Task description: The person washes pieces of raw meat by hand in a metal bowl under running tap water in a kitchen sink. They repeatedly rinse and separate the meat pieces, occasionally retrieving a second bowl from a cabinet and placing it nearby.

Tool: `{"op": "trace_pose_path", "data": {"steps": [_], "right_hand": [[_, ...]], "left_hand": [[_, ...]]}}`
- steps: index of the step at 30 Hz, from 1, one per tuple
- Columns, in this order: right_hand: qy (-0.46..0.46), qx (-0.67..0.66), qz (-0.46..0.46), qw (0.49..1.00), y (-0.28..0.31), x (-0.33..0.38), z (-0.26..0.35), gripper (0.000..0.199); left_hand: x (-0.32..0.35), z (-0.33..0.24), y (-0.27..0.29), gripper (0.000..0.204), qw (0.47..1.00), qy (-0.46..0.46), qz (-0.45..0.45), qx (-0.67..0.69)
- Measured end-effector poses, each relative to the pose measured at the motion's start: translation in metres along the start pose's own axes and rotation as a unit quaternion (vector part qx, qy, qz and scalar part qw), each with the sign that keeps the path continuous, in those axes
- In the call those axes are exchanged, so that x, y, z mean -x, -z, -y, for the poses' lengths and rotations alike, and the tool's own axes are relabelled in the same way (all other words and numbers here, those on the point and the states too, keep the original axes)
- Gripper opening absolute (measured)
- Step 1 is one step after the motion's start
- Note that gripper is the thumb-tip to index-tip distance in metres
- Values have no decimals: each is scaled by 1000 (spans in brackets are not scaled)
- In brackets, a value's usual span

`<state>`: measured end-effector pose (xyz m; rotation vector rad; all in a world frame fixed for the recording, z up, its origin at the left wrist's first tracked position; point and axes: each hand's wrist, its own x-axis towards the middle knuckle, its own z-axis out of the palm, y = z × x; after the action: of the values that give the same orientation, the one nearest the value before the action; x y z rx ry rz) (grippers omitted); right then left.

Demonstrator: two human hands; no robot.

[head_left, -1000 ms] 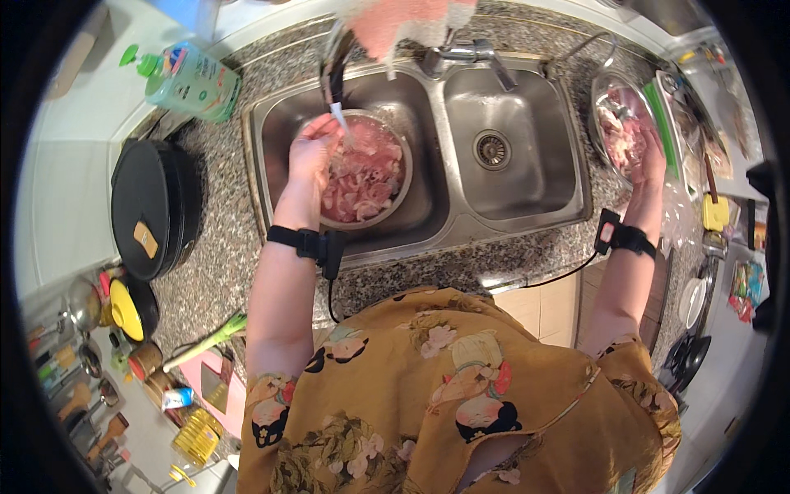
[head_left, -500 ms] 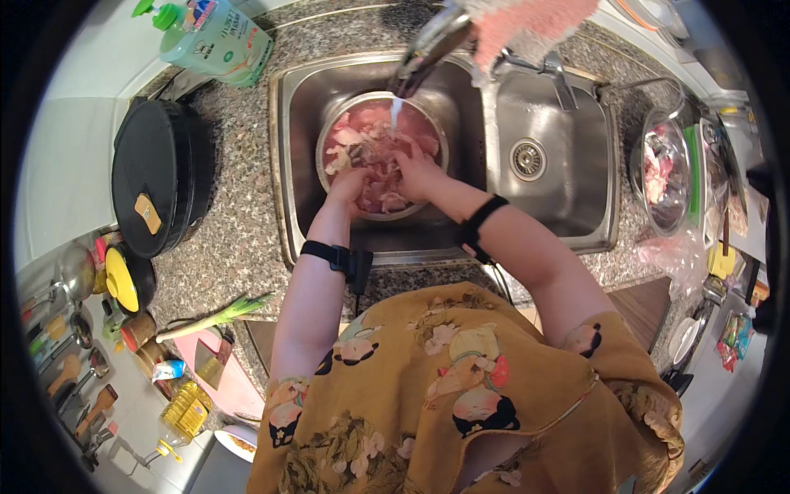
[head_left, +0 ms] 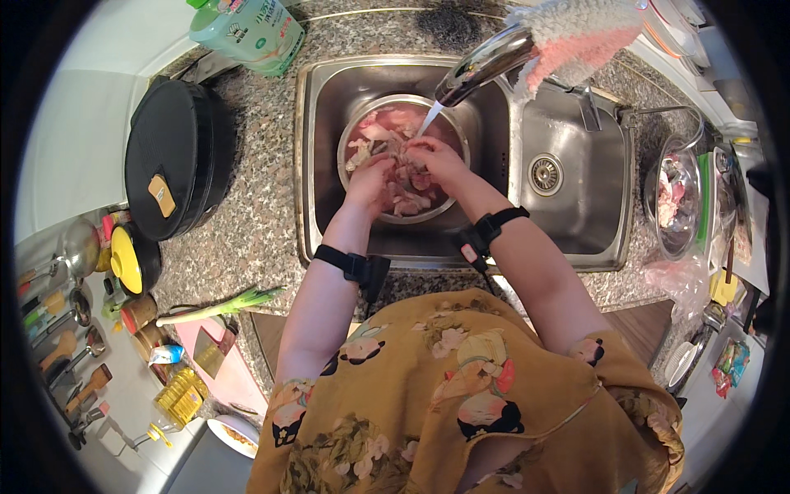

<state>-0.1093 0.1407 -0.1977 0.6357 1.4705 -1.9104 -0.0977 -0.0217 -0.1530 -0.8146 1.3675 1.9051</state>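
Observation:
A round metal bowl (head_left: 341,156) stands in the left basin of the steel sink, full of raw meat pieces (head_left: 410,202) in pinkish water. My left hand (head_left: 370,188) reaches in at the bowl's near left, its fingers curled round some meat and partly hidden by it. From the right comes my right hand (head_left: 445,167), fingers bent and closed on meat close to the left one's fingertips. The faucet (head_left: 487,62) pours a water stream (head_left: 429,118) into the bowl just beyond my right fingers.
A fluffy pink and white cloth (head_left: 576,41) drapes over the faucet. The right basin (head_left: 568,222) has a drain. On the right counter sits a clear bowl (head_left: 676,198) with more raw meat. To the left are a black lidded pot (head_left: 177,165), a green bottle (head_left: 255,37) and a scallion (head_left: 222,306).
The whole view has shifted, so the sink sits further right. My right fingers, earlier spread over the meat, have curled in, and both hands are closer together.

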Motion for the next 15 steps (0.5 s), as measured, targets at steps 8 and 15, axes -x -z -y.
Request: {"op": "trace_pose_path", "data": {"steps": [8, 15], "right_hand": [[-17, -185, 114, 976, -17, 38, 35, 40], [35, -15, 116, 993, -16, 66, 61, 50]], "left_hand": [[15, -8, -24, 45, 985, -135, 108, 18], [14, -13, -10, 26, 982, -186, -9, -27]]}}
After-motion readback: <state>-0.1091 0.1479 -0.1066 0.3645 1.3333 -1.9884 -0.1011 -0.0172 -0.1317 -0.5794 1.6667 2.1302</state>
